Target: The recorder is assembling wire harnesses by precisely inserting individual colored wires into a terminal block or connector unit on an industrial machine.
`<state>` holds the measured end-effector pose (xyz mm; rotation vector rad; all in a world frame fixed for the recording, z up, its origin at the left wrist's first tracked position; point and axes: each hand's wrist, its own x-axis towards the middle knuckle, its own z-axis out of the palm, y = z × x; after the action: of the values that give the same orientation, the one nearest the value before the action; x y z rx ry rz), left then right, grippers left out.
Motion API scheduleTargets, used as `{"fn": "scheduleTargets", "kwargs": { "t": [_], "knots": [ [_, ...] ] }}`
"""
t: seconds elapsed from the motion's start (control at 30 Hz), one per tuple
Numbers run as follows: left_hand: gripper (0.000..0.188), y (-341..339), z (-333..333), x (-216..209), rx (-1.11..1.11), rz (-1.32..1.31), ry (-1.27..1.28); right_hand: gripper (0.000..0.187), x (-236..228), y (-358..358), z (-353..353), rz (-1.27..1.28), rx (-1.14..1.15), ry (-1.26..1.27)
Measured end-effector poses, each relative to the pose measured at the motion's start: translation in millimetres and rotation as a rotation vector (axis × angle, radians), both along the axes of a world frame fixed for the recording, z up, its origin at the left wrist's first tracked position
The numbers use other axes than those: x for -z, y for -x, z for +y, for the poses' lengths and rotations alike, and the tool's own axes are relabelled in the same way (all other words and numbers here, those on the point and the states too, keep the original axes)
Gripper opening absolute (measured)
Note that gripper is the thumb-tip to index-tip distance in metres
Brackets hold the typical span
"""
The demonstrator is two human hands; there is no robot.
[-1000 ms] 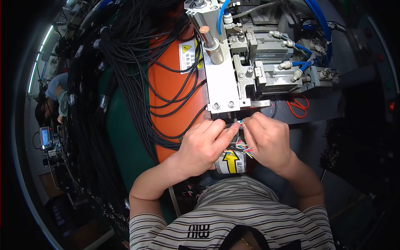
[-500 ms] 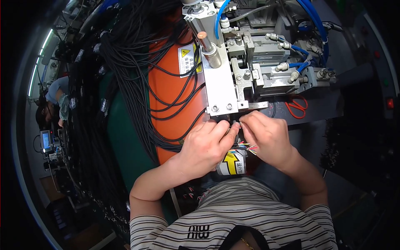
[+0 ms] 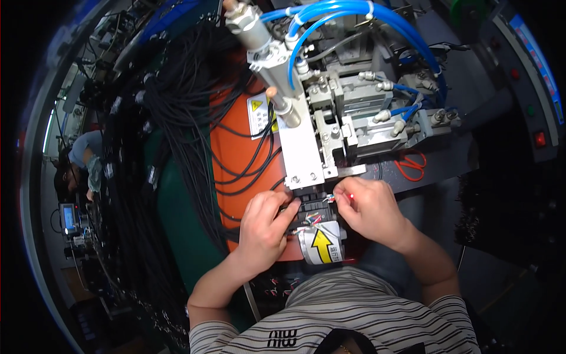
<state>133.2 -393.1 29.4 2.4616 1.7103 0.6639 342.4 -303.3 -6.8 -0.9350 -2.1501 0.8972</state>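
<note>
My left hand (image 3: pixel 265 223) is closed, thumb and index fingertip together at the left side of a small black fixture (image 3: pixel 312 205), where a black cable (image 3: pixel 232 230) leads in under the hand. Across from it, my right hand (image 3: pixel 370 211) pinches at thin coloured wire ends (image 3: pixel 331 199) that stick out on the fixture's right. A second bunch of stripped coloured wires (image 3: pixel 313 219) lies nearer to me, just above a white label with a yellow arrow (image 3: pixel 322 246). My fingers hide part of both cables.
Over the fixture stands a metal press (image 3: pixel 302 154) with pneumatic cylinders and blue air hoses (image 3: pixel 336 10). Red-handled scissors (image 3: pixel 411 166) lie to the right. Many black cables (image 3: pixel 183 112) spread over the orange surface (image 3: pixel 236 153) at left. A person (image 3: pixel 88 150) works at the far left.
My hands have drawn apart, the left one moving left, so the fixture and wire ends now show between them. The view has shifted, with the press lower in it.
</note>
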Motion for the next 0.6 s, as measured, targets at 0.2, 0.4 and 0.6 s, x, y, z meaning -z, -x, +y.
{"fn": "scheduleTargets", "kwargs": {
  "t": [0.2,0.4,0.6],
  "knots": [
    [0.035,-6,-5,2,-0.106,0.082,0.043,0.026,-14,-4,-16,0.259,-0.125,0.247],
    [0.028,-11,0,-4,-0.051,-0.264,0.206,0.023,-8,6,-18,0.396,-0.244,0.295],
    [0.034,-7,-1,-6,0.050,-0.295,0.197,0.023,-13,0,-15,0.397,-0.217,0.530]
  ]
}}
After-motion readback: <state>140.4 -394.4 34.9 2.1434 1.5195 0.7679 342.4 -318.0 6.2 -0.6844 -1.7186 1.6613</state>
